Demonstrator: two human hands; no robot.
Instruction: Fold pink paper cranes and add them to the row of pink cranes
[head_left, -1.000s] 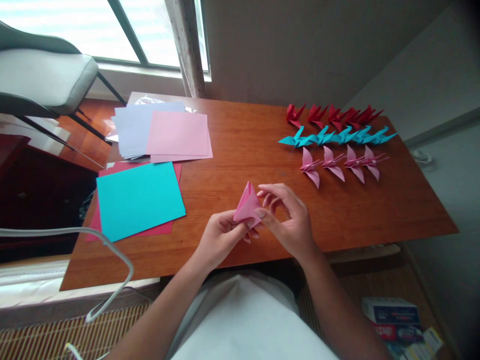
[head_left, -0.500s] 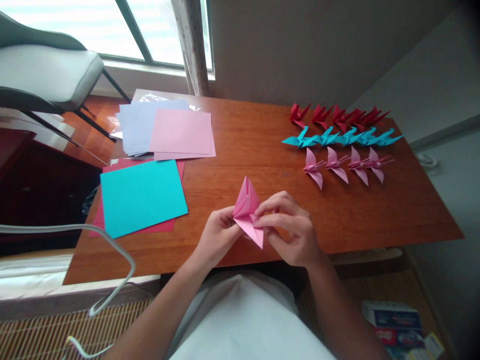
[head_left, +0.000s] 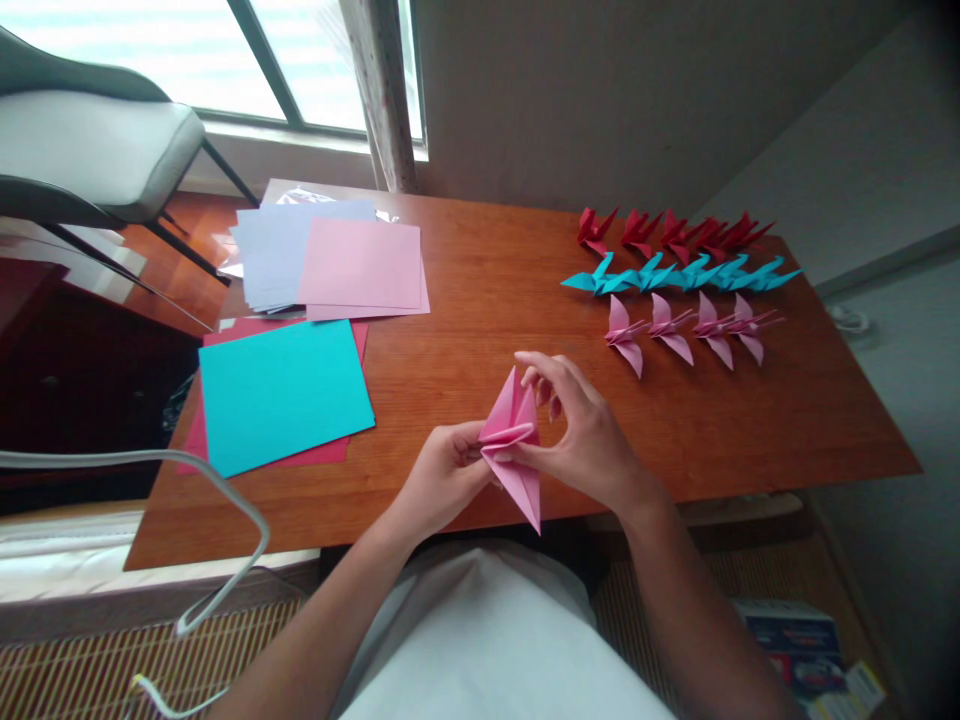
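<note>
The left hand point(head_left: 446, 475), at eight o'clock of the folded pink paper point(head_left: 513, 435), pinches its edge, and the right hand point(head_left: 589, 430), at three o'clock, holds it with the thumb on the middle fold. The paper is above the counter point(head_left: 465, 320); from it, four pink cranes point(head_left: 664, 328) stand at two o'clock, a turquoise sheet point(head_left: 285, 395) at nine.

Beyond the hands point(head_left: 442, 485) point(head_left: 589, 440), a passage runs between obstructing paper sheets point(head_left: 285, 395) and paper cranes point(head_left: 694, 272).
</note>
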